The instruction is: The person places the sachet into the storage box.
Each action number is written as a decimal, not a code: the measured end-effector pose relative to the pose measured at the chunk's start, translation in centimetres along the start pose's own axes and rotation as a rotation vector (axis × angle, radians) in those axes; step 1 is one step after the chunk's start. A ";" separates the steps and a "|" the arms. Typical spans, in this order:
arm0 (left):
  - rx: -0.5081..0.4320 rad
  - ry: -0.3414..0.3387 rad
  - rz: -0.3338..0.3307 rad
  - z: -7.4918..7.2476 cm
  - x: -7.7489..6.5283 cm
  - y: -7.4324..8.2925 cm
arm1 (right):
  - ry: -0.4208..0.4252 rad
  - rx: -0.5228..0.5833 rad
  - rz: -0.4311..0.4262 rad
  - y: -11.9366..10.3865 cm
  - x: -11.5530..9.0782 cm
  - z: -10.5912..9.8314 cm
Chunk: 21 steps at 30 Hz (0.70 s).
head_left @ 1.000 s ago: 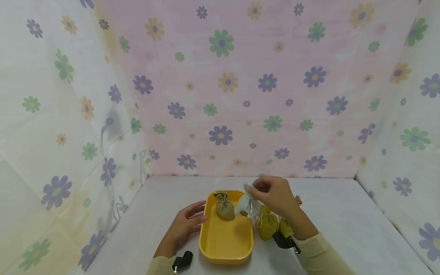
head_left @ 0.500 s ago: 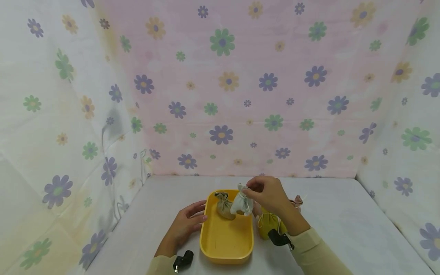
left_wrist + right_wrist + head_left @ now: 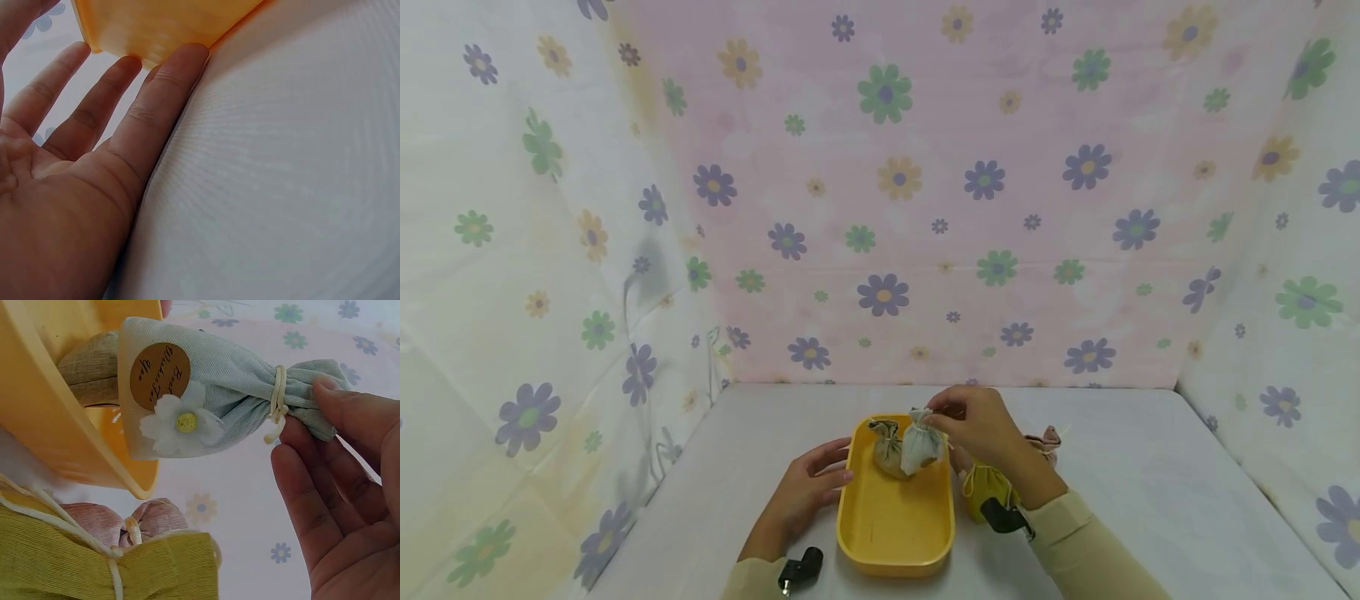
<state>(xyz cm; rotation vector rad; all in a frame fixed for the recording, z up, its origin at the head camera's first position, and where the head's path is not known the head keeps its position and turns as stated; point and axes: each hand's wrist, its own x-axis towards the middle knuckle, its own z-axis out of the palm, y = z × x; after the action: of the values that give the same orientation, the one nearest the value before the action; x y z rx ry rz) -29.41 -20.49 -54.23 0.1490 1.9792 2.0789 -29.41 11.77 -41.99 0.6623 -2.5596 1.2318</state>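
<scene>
My right hand (image 3: 981, 425) pinches the gathered neck of a pale blue drawstring pouch (image 3: 921, 446). In the right wrist view, that pouch carries a white cloth flower (image 3: 181, 422) and a round brown sticker (image 3: 160, 376). It hangs over the far right part of a yellow tray (image 3: 895, 533). Inside the tray, beside it, sits a khaki drawstring pouch (image 3: 889, 454), partly covered by the blue one. My left hand (image 3: 805, 492) stands at the tray's left side, fingers extended. The left wrist view shows its fingertips (image 3: 187, 56) right at the tray wall.
Right of the tray, under my right forearm, stands a mustard drawstring pouch (image 3: 985, 492). Behind the wrist a dusty pink pouch (image 3: 1047, 442) shows in part. A white cloth covers the table (image 3: 1120, 467); flowered curtains (image 3: 887, 208) close off the back and sides.
My right hand has moved left with the pale blue pouch, from the tray's right rim to over its inside, beside the khaki pouch. The left hand has stayed in place.
</scene>
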 end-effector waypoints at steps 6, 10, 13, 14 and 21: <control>0.000 0.000 -0.003 -0.1 0.1 -0.1 | 0.001 -0.027 0.004 0.3 0.1 0.5; -0.001 -0.003 -0.003 0.0 0.0 0.0 | 0.008 -0.041 0.024 0.6 0.0 0.8; 0.006 0.004 -0.001 -0.1 -0.2 0.1 | -0.005 -0.051 0.029 0.9 0.1 1.2; 0.006 0.007 -0.002 -0.1 -0.3 0.1 | -0.009 -0.055 0.025 1.0 0.2 1.4; 0.035 -0.004 0.009 -0.1 0.0 0.2 | 0.006 -0.127 0.000 1.5 0.5 1.8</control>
<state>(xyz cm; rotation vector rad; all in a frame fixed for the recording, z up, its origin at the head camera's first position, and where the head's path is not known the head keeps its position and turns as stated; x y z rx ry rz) -29.50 -20.57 -54.01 0.1688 2.0165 2.0488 -30.58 11.09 -43.97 0.6301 -2.6061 1.0593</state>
